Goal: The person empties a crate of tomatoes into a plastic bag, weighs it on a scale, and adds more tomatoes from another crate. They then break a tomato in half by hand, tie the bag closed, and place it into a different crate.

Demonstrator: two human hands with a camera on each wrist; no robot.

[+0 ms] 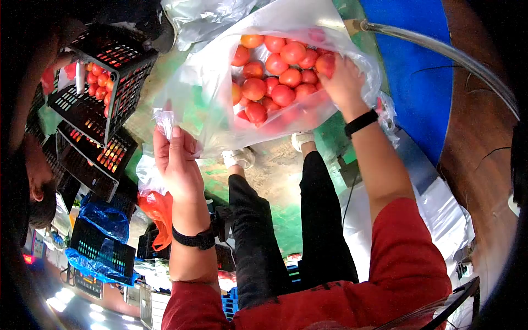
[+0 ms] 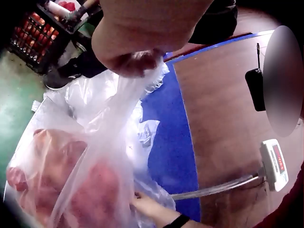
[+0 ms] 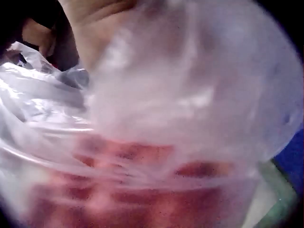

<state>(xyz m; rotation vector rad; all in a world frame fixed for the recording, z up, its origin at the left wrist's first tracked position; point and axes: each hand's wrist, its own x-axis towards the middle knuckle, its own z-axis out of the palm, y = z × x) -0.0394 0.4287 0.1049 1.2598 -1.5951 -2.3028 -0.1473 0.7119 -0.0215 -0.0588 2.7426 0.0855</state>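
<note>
A clear plastic bag [image 1: 212, 104] lies open with several red tomatoes [image 1: 283, 95] inside. My left hand [image 1: 177, 159] pinches the gathered edge of the bag at its left side; in the left wrist view the hand [image 2: 137, 38] holds the bunched plastic [image 2: 107, 114]. At the bag's right side my right hand [image 1: 344, 82] reaches in, its fingers on a tomato [image 1: 325, 64]. Through the film, the right wrist view shows blurred tomatoes [image 3: 128, 190] below the hand [image 3: 92, 28], whose fingers are hidden there.
Black crates [image 1: 132, 82] with tomatoes stand at left, beside another person [image 1: 38, 170]. A scale display [image 2: 276, 165] on a metal pole rises past the blue surface [image 1: 410, 71]. An orange bag [image 1: 157, 212] and blue plastic [image 1: 104, 220] lie at lower left.
</note>
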